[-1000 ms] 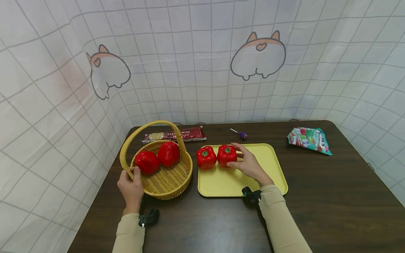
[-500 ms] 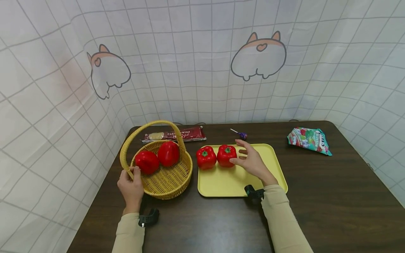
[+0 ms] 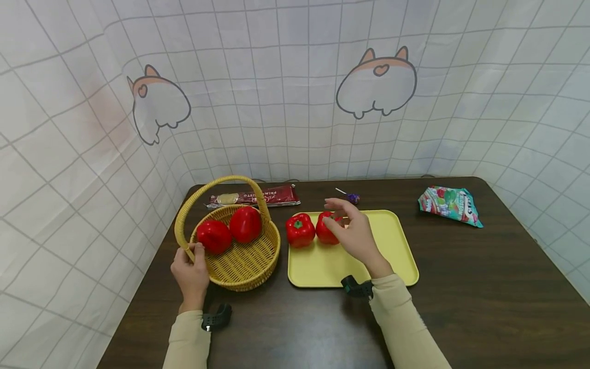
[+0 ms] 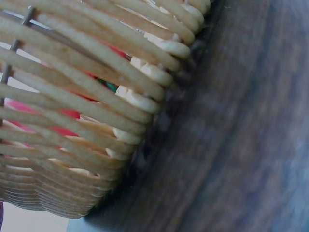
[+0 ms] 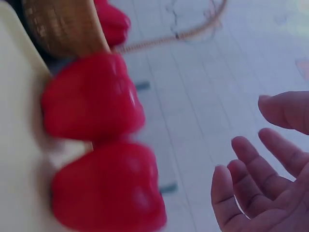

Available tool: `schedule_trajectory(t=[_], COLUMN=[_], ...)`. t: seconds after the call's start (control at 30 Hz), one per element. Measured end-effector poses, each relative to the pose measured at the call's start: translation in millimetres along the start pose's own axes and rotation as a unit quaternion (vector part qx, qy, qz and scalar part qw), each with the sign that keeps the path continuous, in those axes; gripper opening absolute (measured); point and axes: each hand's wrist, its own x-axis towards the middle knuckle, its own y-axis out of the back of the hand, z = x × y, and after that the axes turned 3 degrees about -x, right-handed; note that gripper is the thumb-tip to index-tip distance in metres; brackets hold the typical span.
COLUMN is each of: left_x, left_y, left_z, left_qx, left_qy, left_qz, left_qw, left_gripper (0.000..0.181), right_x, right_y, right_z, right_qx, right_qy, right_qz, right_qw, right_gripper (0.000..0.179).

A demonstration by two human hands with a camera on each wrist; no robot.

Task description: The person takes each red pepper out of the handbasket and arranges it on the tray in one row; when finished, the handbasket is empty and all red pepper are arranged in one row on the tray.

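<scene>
My left hand (image 3: 191,277) grips the yellow wicker basket (image 3: 241,266) at its rim, by the foot of the handle. Inside lie two red bell peppers, one at the left (image 3: 214,237) and one farther back (image 3: 246,224). Through the weave (image 4: 72,101) in the left wrist view, bits of red and green show. Two more red bell peppers, a left one (image 3: 300,230) and a right one (image 3: 324,231), stand side by side on the yellow tray (image 3: 318,271). Above the right pepper hovers my right hand (image 3: 357,237), fingers loosely bent, partly covering it. The right wrist view shows a gap between that hand and both peppers.
Behind the basket lies a long dark-red snack packet (image 3: 278,195). A lollipop (image 3: 353,198) rests behind the tray, and a teal candy bag (image 3: 451,205) is at the back right of the dark table (image 3: 484,287). A white grid cloth (image 3: 295,102) hangs behind.
My right hand has let go of the right pepper on the tray, backed off to the right, then shifted left above it. The left hand and the basket have stayed still.
</scene>
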Motion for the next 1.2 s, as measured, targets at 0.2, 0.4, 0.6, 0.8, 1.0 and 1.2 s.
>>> schedule_trajectory(t=[0.2, 0.4, 0.6, 0.8, 1.0, 1.2], left_x=[-0.3, -0.6, 0.2, 0.4, 1.0, 0.6], left_y=[0.0, 0.2, -0.1, -0.6, -0.2, -1.0], left_z=[0.9, 1.2, 1.0, -1.1, -0.6, -0.5], left_qx=[0.0, 0.0, 0.002, 0.001, -0.002, 0.001], left_qy=[-0.001, 0.0, -0.002, -0.002, -0.004, -0.007], left_qz=[0.0, 0.003, 0.008, 0.007, 0.01, 0.01], left_qw=[1.0, 1.0, 1.0, 1.0, 0.9999, 0.9999], left_gripper=[0.02, 0.021, 0.022, 0.021, 0.02, 0.019], right_x=[-7.0, -17.1, -23.2, -15.4, 5.7, 20.7], right_y=[-32, -64, -91, -112, -127, -141], right_z=[-14, -22, -24, -26, -33, -34], right_qx=[0.026, 0.065, 0.054, 0.058, 0.032, -0.002], right_qy=[0.029, 0.019, 0.022, 0.004, -0.001, -0.029], right_qz=[-0.033, -0.085, -0.122, -0.147, -0.155, -0.169], right_qw=[0.9987, 0.994, 0.9908, 0.9874, 0.9874, 0.9851], right_gripper=[0.037, 0.04, 0.039, 0.042, 0.046, 0.054])
